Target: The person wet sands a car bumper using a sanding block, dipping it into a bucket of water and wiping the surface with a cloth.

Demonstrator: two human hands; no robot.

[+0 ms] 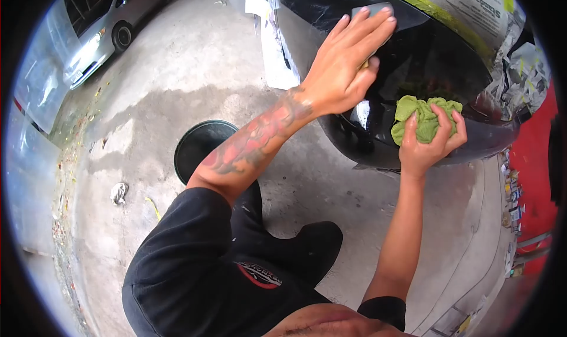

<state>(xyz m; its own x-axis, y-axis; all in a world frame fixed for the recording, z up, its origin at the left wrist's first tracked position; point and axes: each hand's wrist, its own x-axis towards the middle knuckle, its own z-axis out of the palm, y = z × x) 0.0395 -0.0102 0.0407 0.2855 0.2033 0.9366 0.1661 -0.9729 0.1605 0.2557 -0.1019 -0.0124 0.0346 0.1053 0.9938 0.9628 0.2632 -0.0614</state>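
Left hand (348, 65) holds grey sheet (374, 9) against black panel (413, 62); right hand (424, 152) grips green cloth (424, 124). Uneven finger pressure could scratch panel.

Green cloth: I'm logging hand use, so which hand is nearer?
Right hand: it grips the green cloth; the left hand is apart from it, over the dark panel.

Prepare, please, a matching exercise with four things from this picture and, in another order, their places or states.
1. cloth
2. bucket
3. car
4. panel

A. on the floor, partly hidden by the left arm
B. dark and shiny, beneath the left hand
C. held by the right hand
D. at the picture's upper left

Pairs: 1-C; 2-A; 3-D; 4-B
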